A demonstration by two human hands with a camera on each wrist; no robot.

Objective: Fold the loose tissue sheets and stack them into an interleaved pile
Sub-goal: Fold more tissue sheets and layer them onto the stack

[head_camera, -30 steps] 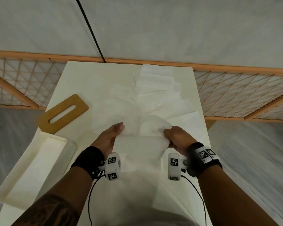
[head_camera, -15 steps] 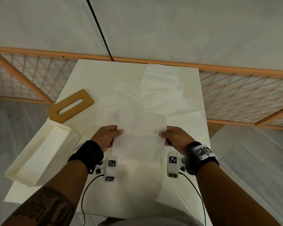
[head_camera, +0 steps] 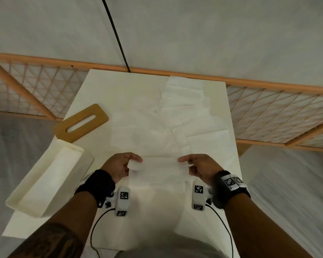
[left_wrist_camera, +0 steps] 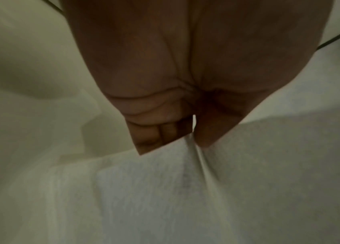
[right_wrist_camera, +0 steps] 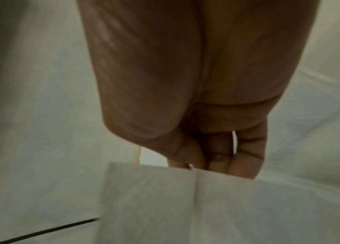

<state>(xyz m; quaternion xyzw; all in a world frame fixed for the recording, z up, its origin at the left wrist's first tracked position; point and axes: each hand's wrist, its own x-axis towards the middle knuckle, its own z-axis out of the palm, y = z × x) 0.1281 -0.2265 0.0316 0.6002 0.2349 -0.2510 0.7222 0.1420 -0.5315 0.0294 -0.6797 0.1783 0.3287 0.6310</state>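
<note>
Since a second ago, drawn nearer the body and lower over the bench: both hands, with the tissue sheet stretched between them; far edge of that sheet now straight and level rather than bulging upward. Left hand pinching the sheet's left edge, thumb over curled fingers, a small flap of tissue curling out beside the thumb. Right hand pinching the right edge likewise, fingers curled and closed on the paper. Seen from both wrist views: a crease running away from each pinch, two layers of tissue meeting there. Held sheet over the near middle of the bench, hanging toward the body; whether its lower part touches the surface, cannot tell. Beyond it, loose tissue sheets spread overlapping across the middle and far right of the bench. At the left edge, an open cream box, tilted and overhanging the bench, and just beyond it a tan slotted lid lying flat. Behind the bench, a wooden lattice rail.
</note>
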